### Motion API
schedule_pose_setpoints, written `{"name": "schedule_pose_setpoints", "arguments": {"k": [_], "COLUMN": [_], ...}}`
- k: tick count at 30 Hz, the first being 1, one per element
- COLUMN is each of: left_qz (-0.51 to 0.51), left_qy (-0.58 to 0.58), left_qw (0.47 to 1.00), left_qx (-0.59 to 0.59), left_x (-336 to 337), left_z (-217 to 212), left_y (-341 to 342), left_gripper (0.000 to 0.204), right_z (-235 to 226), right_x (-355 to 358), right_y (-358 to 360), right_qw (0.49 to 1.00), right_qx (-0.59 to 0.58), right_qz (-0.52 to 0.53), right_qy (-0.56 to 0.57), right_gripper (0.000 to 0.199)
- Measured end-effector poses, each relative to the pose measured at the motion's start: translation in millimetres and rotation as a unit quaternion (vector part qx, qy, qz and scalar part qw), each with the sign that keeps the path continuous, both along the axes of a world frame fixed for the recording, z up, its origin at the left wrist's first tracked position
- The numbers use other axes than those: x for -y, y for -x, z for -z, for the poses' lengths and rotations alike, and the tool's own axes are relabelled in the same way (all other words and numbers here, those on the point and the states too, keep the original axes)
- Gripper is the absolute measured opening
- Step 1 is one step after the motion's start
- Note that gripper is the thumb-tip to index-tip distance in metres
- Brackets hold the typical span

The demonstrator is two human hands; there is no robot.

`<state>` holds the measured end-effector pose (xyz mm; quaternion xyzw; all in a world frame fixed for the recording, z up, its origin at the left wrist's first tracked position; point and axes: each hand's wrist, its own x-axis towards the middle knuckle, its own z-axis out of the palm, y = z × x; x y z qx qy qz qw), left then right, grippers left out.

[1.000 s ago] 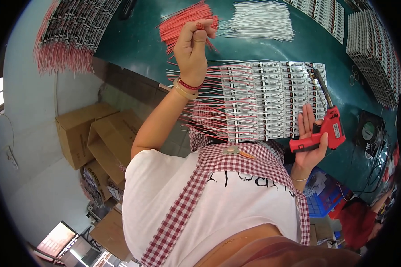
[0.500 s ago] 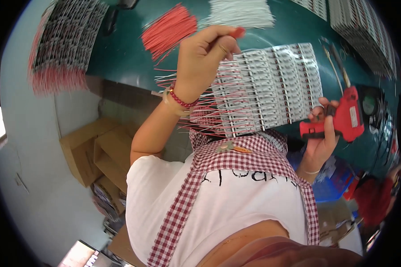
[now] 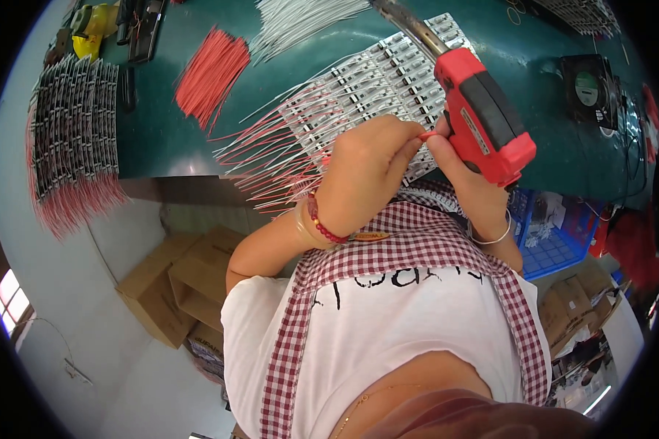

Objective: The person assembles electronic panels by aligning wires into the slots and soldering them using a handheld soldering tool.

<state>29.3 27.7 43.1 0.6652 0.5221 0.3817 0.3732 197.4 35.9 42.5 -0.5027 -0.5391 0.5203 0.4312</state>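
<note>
"Head view: tell me what you see of the hands, standing where you are."

"The left hand [image 3: 370,168], near one o'clock, is drawn in to a pinch, thumb and fingertips together on a small red piece [image 3: 428,136]. It's too tiny to say exactly what it is."

"And the other?"

"The right hand [image 3: 470,172], toward two o'clock, brings its thumb to that same red piece, so the fingertips nearly meet. It also has the red-and-black soldering gun [image 3: 483,113] in its grasp, metal nose slanting off toward twelve. The gun hides most of its fingers, so I can't tell how tightly they curl."

"Where's the work lying?"

"The wired circuit-board panel [image 3: 377,91] is between twelve and one, tilted on the green tabletop [image 3: 146,139], partly behind the left hand. Its red and white leads [image 3: 252,157] fan out toward eleven."

"Anything around it?"

"A bundle of loose red wires [image 3: 212,77] at eleven, a white wire bundle [image 3: 300,25] at twelve, a stack of wired panels [image 3: 73,139] around ten, a blue plastic basket [image 3: 556,256] at three, and cardboard boxes [image 3: 154,293] at eight."
</note>
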Motion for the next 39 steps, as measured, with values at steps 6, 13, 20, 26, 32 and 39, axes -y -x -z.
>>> {"name": "schedule_pose_setpoints", "arguments": {"k": [6,13,20,26,32,39], "left_qz": [0.026,-0.002,-0.002,-0.022,-0.022,-0.024], "left_qy": [0.009,0.109,0.029,-0.021,0.003,-0.125], "left_qw": [0.999,0.991,0.999,1.0,1.0,0.986], "left_qx": [0.018,0.074,0.039,0.009,0.019,-0.112], "left_x": [7,6,11,9,11,12], "left_z": [1,-2,6,7,7,10], "left_y": [1,3,5,1,1,1], "left_gripper": [0.011,0.01,0.01,0.008,0.007,0.015], "right_z": [-3,-5,1,-3,-2,-5], "right_x": [14,14,17,16,14,12], "right_y": [-2,-1,-4,1,2,4], "right_qw": [0.999,0.999,0.996,0.998,0.999,0.997], "right_qx": [-0.016,0.017,0.01,0.013,0.043,0.063], "right_qz": [-0.006,-0.017,-0.033,-0.009,-0.021,-0.04], "right_qy": [0.03,0.043,0.079,0.054,0.013,0.018], "right_gripper": [0.018,0.017,0.043,0.019,0.016,0.011]}}
